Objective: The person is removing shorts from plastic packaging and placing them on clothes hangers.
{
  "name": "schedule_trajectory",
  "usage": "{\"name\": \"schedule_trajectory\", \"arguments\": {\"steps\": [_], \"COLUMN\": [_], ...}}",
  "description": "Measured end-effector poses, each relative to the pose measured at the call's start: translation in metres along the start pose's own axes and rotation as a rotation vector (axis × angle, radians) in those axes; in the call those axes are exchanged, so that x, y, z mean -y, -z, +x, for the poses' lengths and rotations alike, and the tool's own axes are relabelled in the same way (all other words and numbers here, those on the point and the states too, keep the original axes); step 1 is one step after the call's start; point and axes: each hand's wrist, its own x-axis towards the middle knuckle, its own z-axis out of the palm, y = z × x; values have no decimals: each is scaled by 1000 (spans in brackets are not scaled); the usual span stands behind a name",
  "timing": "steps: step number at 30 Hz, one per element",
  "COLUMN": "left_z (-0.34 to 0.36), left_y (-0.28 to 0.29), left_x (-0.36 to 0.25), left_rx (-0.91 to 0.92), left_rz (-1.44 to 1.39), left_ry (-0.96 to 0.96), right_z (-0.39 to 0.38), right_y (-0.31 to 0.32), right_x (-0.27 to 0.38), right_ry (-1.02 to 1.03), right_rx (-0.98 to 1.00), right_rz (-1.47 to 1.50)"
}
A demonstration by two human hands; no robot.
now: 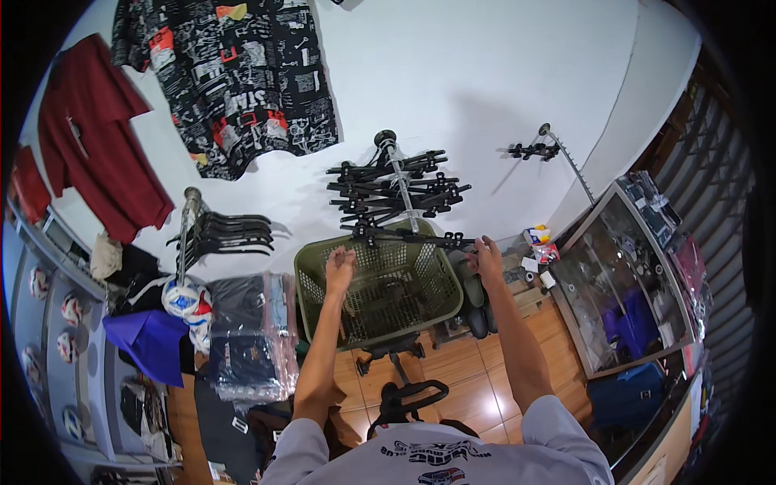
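Black clip hangers (pixel 396 192) hang in a dense row on a metal rail that juts from the white wall. The nearest black hanger (pixel 412 239) stretches across above a green plastic basket (pixel 303 279). My right hand (pixel 487 257) is closed at that hanger's right end, fingertips on its tip. Below its left end is my left hand (pixel 341 263), over the basket's left part, fingers loosely bent and apart with nothing seen in them. It looks separate from the hanger. Through the basket's mesh the inside appears dark.
Plastic-wrapped garments (pixel 250 339) are piled left of the basket, next to a ball (pixel 184 299). Dark shoes (pixel 478 319) lie at its right. A glass display case (pixel 566 279) stands further right. Behind the basket, a chair (pixel 412 396) is close to my body. Shirts (pixel 234 89) hang on the wall.
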Motion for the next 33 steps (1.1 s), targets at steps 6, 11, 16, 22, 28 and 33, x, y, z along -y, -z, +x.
{"name": "schedule_trajectory", "arguments": {"steps": [6, 11, 16, 22, 28, 33], "left_z": [50, 39, 9, -81, -212, -324], "left_y": [-2, 4, 5, 13, -51, -122], "left_x": [14, 13, -2, 7, 29, 72], "left_rx": [72, 85, 193, 184, 372, 863], "left_rz": [-104, -286, -344, -179, 165, 234], "left_ry": [45, 47, -46, 120, 274, 220], "right_z": [17, 1, -37, -138, -302, -458], "right_y": [-13, -16, 0, 58, 185, 289], "right_x": [-14, -11, -3, -44, -116, -174], "right_ry": [16, 58, 91, 41, -175, -227], "right_rx": [-75, -120, -102, -157, -444, -784], "right_rz": [-14, 3, 88, 61, 69, 195]}}
